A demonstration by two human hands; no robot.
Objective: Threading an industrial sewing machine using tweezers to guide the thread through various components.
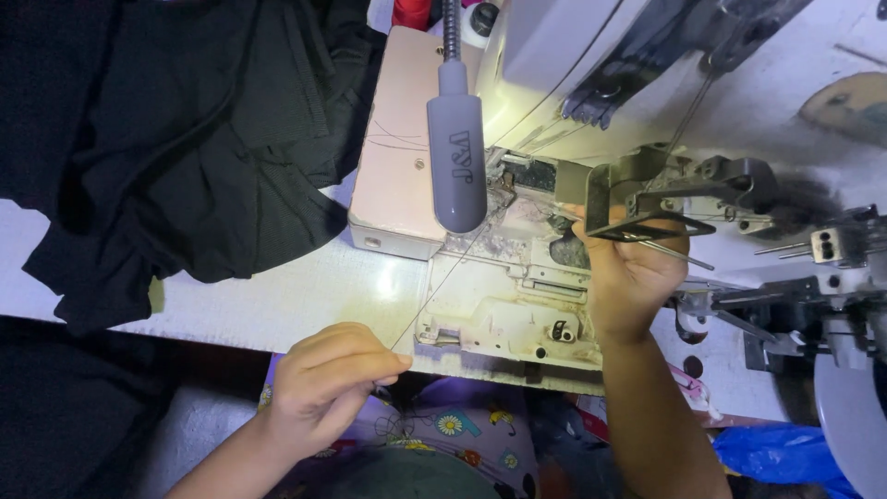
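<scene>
My left hand [328, 383] is at the table's front edge, thumb and fingers pinched on a thin dark thread [443, 282] that runs up and right toward the needle area of a white industrial sewing machine [591, 55]. My right hand [628, 277] is under the machine's metal presser and guard parts [647, 199], holding slim tweezers [674, 254] whose tips point right. The fingers of that hand are partly hidden by the metal bracket.
A pile of black fabric [185, 139] covers the left of the white table [277, 296]. A grey gooseneck lamp head [456, 148] hangs over the machine bed [504, 314]. Flowered purple cloth [453, 430] lies on my lap; a blue plastic bag [785, 453] is at lower right.
</scene>
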